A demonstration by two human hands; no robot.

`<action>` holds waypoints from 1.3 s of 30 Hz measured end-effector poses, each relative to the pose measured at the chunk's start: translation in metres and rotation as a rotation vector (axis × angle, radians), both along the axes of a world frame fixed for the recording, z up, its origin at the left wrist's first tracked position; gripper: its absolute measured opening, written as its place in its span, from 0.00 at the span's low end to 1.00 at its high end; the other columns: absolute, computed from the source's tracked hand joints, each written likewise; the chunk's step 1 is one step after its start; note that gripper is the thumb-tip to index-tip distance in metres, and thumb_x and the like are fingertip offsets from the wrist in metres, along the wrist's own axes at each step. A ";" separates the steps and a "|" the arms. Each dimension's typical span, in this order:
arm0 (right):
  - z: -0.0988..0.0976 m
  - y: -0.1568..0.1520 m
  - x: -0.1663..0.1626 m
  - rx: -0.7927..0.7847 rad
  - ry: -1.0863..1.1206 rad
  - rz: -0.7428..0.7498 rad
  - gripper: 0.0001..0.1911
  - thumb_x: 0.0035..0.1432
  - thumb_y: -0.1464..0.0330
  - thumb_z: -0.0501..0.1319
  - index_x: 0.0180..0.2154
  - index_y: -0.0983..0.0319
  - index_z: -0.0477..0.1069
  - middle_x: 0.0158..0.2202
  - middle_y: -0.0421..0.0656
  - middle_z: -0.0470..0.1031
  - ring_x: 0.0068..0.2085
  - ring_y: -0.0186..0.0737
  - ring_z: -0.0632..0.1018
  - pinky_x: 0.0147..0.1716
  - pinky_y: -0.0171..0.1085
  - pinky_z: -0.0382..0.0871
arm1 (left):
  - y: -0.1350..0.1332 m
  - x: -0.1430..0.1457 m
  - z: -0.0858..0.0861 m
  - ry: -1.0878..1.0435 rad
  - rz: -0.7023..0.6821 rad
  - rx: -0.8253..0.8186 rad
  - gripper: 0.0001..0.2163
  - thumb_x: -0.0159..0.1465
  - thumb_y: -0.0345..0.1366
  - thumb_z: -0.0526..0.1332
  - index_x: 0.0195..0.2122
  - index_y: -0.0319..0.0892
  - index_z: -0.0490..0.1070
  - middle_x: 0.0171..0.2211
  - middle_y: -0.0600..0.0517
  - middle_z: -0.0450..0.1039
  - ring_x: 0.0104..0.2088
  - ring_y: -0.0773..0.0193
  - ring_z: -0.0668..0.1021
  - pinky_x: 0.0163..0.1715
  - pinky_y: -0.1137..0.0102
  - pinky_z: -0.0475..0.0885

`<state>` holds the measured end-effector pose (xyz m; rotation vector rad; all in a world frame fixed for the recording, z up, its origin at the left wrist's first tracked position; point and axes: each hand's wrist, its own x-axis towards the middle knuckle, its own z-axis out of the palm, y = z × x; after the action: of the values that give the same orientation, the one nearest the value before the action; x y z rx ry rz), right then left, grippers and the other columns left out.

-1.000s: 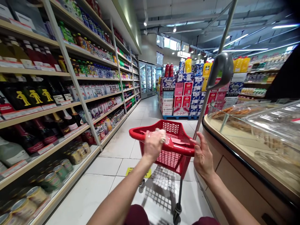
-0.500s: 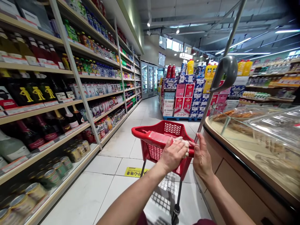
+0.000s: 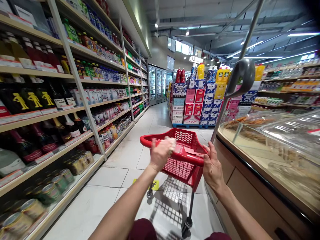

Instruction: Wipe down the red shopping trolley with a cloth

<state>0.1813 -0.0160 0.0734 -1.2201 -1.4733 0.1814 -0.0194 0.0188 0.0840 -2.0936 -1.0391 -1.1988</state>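
Observation:
A red plastic shopping cart (image 3: 185, 166) with a basket of pierced walls stands in front of me. My left hand (image 3: 159, 155), somewhat blurred by motion, is closed on a crumpled whitish cloth (image 3: 172, 144) and presses it on the left part of the cart's handle (image 3: 186, 156). Most of the cloth is hidden behind my fingers. At the handle's right end, my right hand (image 3: 212, 166) holds the corner of the cart, with the thumb on the near side and the fingers along the outer side.
Shelves of bottles and cans (image 3: 60, 133) line the left side. Close on the right is a curved food counter (image 3: 232, 146) with clear covers and a metal pole (image 3: 217, 123). Stacked drink cartons (image 3: 192, 103) stand ahead. A yellow floor sticker (image 3: 155, 185) lies under the cart.
My left hand has slid the cloth leftward along the handle, uncovering its right part. My right hand stays at the right end. The view has shifted slightly.

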 end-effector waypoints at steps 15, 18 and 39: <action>-0.004 -0.002 0.004 0.087 0.011 0.004 0.27 0.59 0.56 0.44 0.59 0.57 0.50 0.47 0.47 0.70 0.41 0.43 0.75 0.45 0.47 0.65 | -0.004 0.001 0.003 -0.115 0.065 -0.092 0.12 0.64 0.32 0.49 0.44 0.45 0.69 0.45 0.51 0.74 0.48 0.64 0.73 0.60 0.55 0.37; -0.006 -0.001 0.005 0.084 0.026 0.025 0.27 0.59 0.57 0.45 0.58 0.57 0.50 0.47 0.47 0.70 0.41 0.42 0.75 0.44 0.47 0.66 | -0.008 0.023 -0.001 0.060 -0.103 -0.058 0.12 0.63 0.31 0.50 0.45 0.47 0.68 0.46 0.54 0.73 0.50 0.67 0.71 0.61 0.59 0.37; -0.010 0.003 0.027 0.109 0.034 0.027 0.25 0.58 0.59 0.46 0.56 0.57 0.54 0.40 0.43 0.72 0.39 0.40 0.74 0.42 0.45 0.67 | -0.004 0.025 0.004 -0.051 -0.007 -0.172 0.12 0.63 0.31 0.50 0.43 0.46 0.69 0.45 0.52 0.74 0.48 0.64 0.72 0.60 0.53 0.39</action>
<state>0.2084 -0.0128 0.0631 -1.1050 -1.4524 0.1375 0.0053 0.0152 0.0879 -2.2076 -1.1968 -1.2101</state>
